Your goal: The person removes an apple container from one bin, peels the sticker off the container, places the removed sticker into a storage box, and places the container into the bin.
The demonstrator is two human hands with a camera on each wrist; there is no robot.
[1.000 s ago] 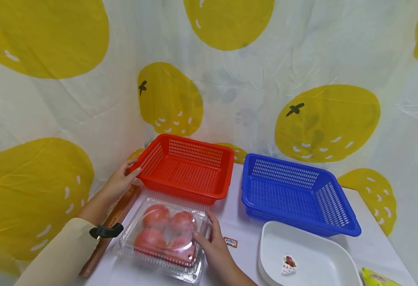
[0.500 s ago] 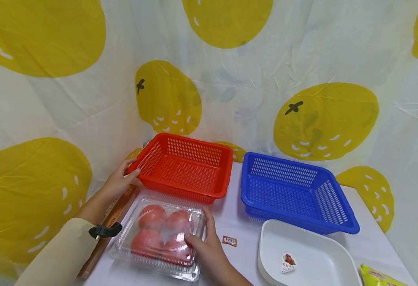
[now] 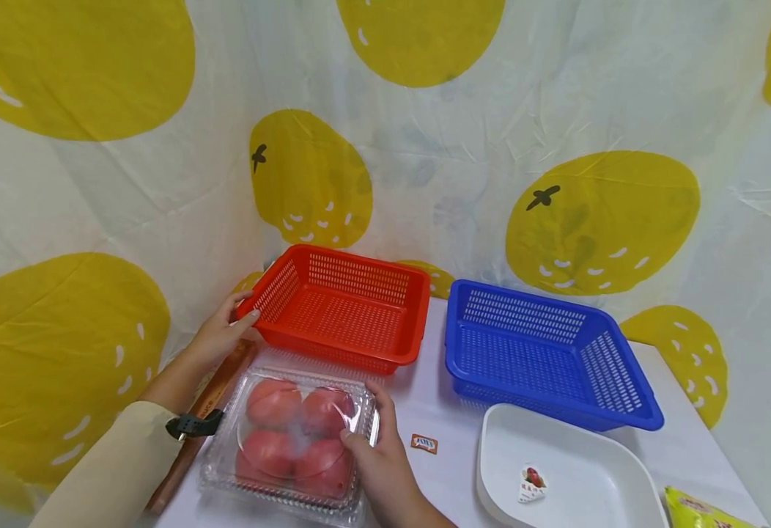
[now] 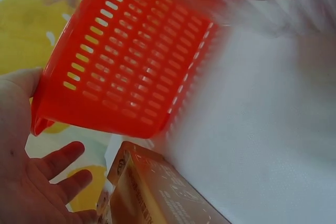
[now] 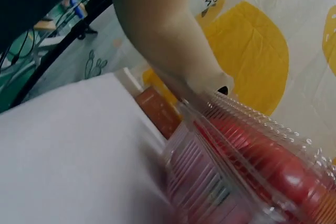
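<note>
My left hand (image 3: 223,328) holds the left rim of a red plastic basket (image 3: 339,356). In the left wrist view its thumb lies at the rim and the other fingers are spread below the basket's corner. Low in the head view, my right hand (image 3: 388,458) grips the right side of a clear plastic clamshell box (image 3: 227,447), thumb on the lid and fingers along the far right side. Several round red fruits (image 3: 273,402), like tomatoes, show through the lid. In the right wrist view the ribbed box side stands close, tilted and partly blurred.
A long brown carton (image 3: 210,400) lies left of the clamshell, under the left forearm. A blue basket (image 3: 530,407) stands at the right, with a white tray (image 3: 491,469) before it. A small orange packet (image 3: 423,444) and a yellow packet (image 3: 695,510) lie nearby.
My right hand has moved the clamshell box slightly left and tipped it, so more of its top faces me. The left hand stays at the red basket's rim.
</note>
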